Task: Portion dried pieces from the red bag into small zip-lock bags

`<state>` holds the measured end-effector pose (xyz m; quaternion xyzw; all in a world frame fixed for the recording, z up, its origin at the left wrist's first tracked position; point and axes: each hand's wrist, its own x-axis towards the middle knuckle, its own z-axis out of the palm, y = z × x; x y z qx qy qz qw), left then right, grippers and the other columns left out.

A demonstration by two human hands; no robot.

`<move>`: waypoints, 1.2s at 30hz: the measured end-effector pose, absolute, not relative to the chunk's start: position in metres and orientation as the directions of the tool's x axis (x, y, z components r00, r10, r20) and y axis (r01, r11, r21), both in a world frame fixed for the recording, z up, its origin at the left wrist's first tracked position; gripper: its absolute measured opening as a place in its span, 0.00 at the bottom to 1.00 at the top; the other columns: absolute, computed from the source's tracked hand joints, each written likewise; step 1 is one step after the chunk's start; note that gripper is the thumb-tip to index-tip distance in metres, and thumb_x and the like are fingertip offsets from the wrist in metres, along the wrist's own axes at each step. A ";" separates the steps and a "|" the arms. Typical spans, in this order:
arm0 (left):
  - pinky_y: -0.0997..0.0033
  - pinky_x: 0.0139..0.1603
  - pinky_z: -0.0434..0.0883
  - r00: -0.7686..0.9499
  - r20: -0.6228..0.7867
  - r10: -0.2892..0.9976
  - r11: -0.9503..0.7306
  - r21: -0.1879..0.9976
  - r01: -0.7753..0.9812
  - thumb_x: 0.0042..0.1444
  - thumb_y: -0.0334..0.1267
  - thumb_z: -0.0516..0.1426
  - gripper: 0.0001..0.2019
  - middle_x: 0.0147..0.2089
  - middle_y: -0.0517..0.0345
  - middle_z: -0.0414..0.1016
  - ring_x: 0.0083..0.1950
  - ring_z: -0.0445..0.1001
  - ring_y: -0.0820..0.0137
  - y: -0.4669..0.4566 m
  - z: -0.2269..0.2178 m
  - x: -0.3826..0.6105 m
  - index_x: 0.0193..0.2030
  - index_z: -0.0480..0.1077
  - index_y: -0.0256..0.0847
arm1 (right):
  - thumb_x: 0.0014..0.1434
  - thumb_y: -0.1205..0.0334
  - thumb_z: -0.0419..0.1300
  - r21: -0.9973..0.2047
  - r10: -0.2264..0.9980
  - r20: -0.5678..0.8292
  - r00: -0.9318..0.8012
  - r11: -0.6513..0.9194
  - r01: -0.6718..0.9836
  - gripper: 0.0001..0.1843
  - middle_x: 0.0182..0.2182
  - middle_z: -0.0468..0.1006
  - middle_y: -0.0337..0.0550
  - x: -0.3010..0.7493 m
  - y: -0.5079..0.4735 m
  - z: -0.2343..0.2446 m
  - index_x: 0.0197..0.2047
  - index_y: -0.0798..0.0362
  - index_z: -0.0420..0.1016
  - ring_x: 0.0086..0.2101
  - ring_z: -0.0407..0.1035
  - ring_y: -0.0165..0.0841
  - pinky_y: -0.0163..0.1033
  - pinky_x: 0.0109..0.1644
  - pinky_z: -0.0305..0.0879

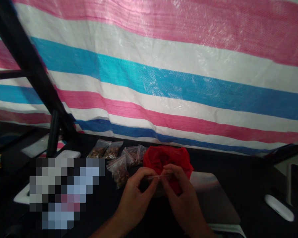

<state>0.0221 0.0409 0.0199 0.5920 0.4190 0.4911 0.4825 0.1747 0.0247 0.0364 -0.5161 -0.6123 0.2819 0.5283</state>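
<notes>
A: Please, what do the hands hold?

B: The left hand (136, 195) and the right hand (181, 196) are both closed in a small pinch. Between them is a thin clear band (156, 177). I cannot tell its material.

A: How does this band lie?

B: Its long side goes almost level, from left to right. Each hand holds one end, so both hands are about equally near to it.

A: And what is behind the hands?

B: A soft red bundle (165, 158) is just behind them, and the right hand covers its lower part.

A: What is further out?

B: Small zip bags (119, 171) with brown pieces lie near the left hand. A metal plate (213, 193) is beside the right hand. A white oval object (279, 207) lies well apart on the black table (250, 178), and a striped tarp (149, 66) hangs behind.
</notes>
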 end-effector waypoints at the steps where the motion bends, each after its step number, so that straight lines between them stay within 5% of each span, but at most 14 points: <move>1: 0.71 0.44 0.73 0.166 0.180 0.970 -0.186 0.982 0.022 0.63 0.43 0.59 0.09 0.37 0.57 0.78 0.41 0.76 0.67 0.041 0.019 0.023 0.39 0.77 0.41 | 0.62 0.62 0.63 -0.884 0.927 0.364 0.089 0.314 0.346 0.08 0.35 0.80 0.38 0.175 0.024 0.035 0.46 0.45 0.74 0.36 0.76 0.34 0.35 0.43 0.74; 11: 0.69 0.45 0.72 0.140 0.254 0.957 -0.263 0.964 0.049 0.64 0.39 0.59 0.06 0.40 0.56 0.78 0.42 0.76 0.66 0.037 0.018 0.022 0.40 0.76 0.41 | 0.65 0.62 0.60 -0.854 0.910 0.412 0.040 0.370 0.366 0.12 0.36 0.80 0.38 0.173 0.022 0.027 0.52 0.45 0.71 0.37 0.77 0.33 0.36 0.45 0.75; 17: 0.70 0.40 0.73 0.114 0.372 0.921 -0.376 0.927 0.012 0.62 0.33 0.61 0.10 0.34 0.58 0.76 0.38 0.77 0.67 0.036 0.019 0.021 0.28 0.72 0.41 | 0.63 0.62 0.62 -0.867 0.922 0.388 0.015 0.359 0.344 0.08 0.35 0.81 0.38 0.173 0.018 0.035 0.46 0.45 0.73 0.35 0.78 0.34 0.36 0.41 0.76; 20: 0.65 0.45 0.75 -0.060 0.538 0.841 -0.521 0.834 0.180 0.63 0.30 0.57 0.06 0.41 0.54 0.77 0.44 0.77 0.64 0.026 0.014 0.021 0.42 0.74 0.44 | 0.62 0.59 0.65 -0.890 0.923 0.378 0.070 0.341 0.301 0.10 0.35 0.81 0.38 0.174 0.020 0.043 0.47 0.45 0.73 0.35 0.78 0.35 0.37 0.40 0.76; 23: 0.58 0.49 0.75 -0.213 0.778 0.591 -0.672 0.621 0.402 0.59 0.27 0.57 0.18 0.49 0.50 0.72 0.51 0.74 0.60 0.013 0.007 0.022 0.55 0.67 0.47 | 0.61 0.56 0.66 -0.912 0.926 0.356 0.128 0.315 0.263 0.11 0.35 0.80 0.38 0.167 0.032 0.058 0.46 0.45 0.73 0.35 0.77 0.35 0.38 0.41 0.75; 27: 0.62 0.45 0.76 -0.076 0.883 0.464 -0.795 0.453 0.403 0.53 0.20 0.54 0.21 0.42 0.55 0.69 0.44 0.73 0.63 0.003 0.006 0.025 0.50 0.66 0.48 | 0.64 0.61 0.60 -0.880 0.933 0.334 -0.134 0.360 0.311 0.08 0.35 0.79 0.38 0.137 0.063 0.075 0.47 0.47 0.72 0.37 0.76 0.34 0.39 0.45 0.73; 30: 0.64 0.42 0.75 0.015 0.862 0.507 -0.811 0.471 0.347 0.53 0.18 0.51 0.20 0.40 0.53 0.69 0.42 0.72 0.64 0.007 0.011 0.024 0.48 0.66 0.44 | 0.59 0.68 0.60 -0.835 0.908 0.330 -0.260 0.409 0.368 0.11 0.35 0.81 0.37 0.113 0.086 0.075 0.44 0.48 0.76 0.37 0.76 0.34 0.40 0.46 0.73; 36: 0.69 0.33 0.68 0.142 0.787 0.600 -0.776 0.529 0.344 0.56 0.21 0.49 0.12 0.32 0.55 0.71 0.34 0.72 0.67 0.023 0.016 0.017 0.36 0.67 0.43 | 0.57 0.72 0.58 -0.689 0.883 0.397 -0.249 0.466 0.555 0.16 0.45 0.79 0.43 0.135 0.097 0.077 0.44 0.48 0.80 0.50 0.72 0.39 0.49 0.61 0.64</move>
